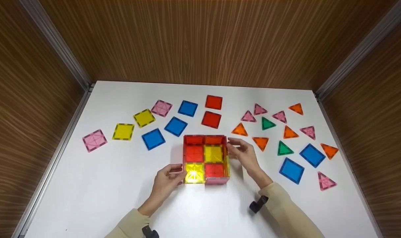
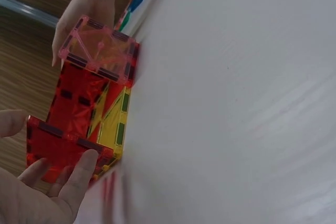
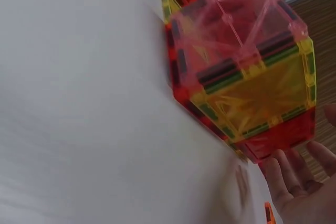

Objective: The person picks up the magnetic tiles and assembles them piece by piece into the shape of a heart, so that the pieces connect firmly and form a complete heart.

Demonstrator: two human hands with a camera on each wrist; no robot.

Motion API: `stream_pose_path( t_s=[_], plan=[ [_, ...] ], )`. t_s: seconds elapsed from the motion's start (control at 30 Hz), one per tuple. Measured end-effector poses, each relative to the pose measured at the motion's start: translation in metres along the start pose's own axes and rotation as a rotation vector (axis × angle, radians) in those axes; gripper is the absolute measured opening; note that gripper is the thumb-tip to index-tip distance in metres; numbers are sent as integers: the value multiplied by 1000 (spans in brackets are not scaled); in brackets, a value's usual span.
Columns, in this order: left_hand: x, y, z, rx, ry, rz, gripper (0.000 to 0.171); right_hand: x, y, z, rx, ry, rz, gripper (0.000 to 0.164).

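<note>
An open-topped box of magnetic tiles [image 1: 194, 153] stands on the white table between my hands. Its floor mixes red and yellow squares. Red walls rise at the back and left, and a pink tile [image 2: 100, 48] stands at the front right. The front left side has no wall. On the right, a yellow wall tile [image 3: 262, 98] adjoins a red one. My left hand [image 1: 167, 181] rests its fingertips against the red left wall [image 2: 65, 148]. With loosely bent fingers, my right hand [image 1: 246, 155] touches the red tile at the right wall's far end.
Loose square tiles lie left of and behind the box, among them a yellow square [image 1: 123, 132] and a red square [image 1: 211, 119]. Several triangles, such as a green triangle [image 1: 285, 148], lie to the right with two blue squares [image 1: 292, 170]. Wood-grain panels [image 1: 200, 43] surround the table.
</note>
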State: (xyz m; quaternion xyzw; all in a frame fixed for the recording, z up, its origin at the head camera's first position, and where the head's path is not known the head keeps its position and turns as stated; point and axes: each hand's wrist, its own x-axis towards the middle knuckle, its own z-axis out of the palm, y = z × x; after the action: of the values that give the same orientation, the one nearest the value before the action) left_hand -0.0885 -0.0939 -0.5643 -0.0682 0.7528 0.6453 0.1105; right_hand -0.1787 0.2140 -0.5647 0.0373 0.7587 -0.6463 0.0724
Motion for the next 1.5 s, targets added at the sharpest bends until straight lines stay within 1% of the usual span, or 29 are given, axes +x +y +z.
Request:
stream_pose_path(
  t_s=[0.07,0.17,0.27,0.33,0.4,0.53,0.63,0.77,0.83,0.93,1.0,1.07,1.17,1.3,1.4,1.5],
  plan=[
    [-1,-2,0,-4,-12,33,41,11,-2,-2,-15,-14,-21,48],
    [-1,-4,1,-19,-29,65,40,23,-4,-4,-33,-57,-21,51],
    [-2,-3,2,-33,-40,65,40,28,-4,-7,-38,-115,-8,47],
    [-1,-2,1,-33,-44,55,41,27,-3,-8,-41,-134,5,44],
    [0,0,0,-29,-44,52,41,24,-3,-10,-43,-135,14,41],
    [7,5,-6,-10,-37,63,36,14,-1,-12,-20,-95,30,39],
    [16,7,-12,-2,-22,70,32,5,0,-13,-5,-55,48,39],
    [29,9,-20,1,17,86,27,-9,3,-10,6,2,69,38],
    [34,10,-23,11,33,96,25,-15,4,-8,8,25,71,37],
    [44,12,-26,31,39,108,24,-24,5,-6,13,55,75,37],
    [49,13,-27,40,44,118,23,-29,5,-6,-13,55,82,36],
    [52,14,-27,50,61,127,21,-31,4,-8,-43,38,84,35],
    [51,13,-26,54,109,117,19,-27,3,-13,-79,8,78,31],
    [42,8,-22,67,172,58,21,-14,1,-15,-94,-33,62,32],
    [38,4,-19,74,188,33,22,-8,0,-12,-104,-61,59,32],
    [38,3,-17,66,192,31,22,-8,0,-9,-96,-51,62,28]
  ],
)
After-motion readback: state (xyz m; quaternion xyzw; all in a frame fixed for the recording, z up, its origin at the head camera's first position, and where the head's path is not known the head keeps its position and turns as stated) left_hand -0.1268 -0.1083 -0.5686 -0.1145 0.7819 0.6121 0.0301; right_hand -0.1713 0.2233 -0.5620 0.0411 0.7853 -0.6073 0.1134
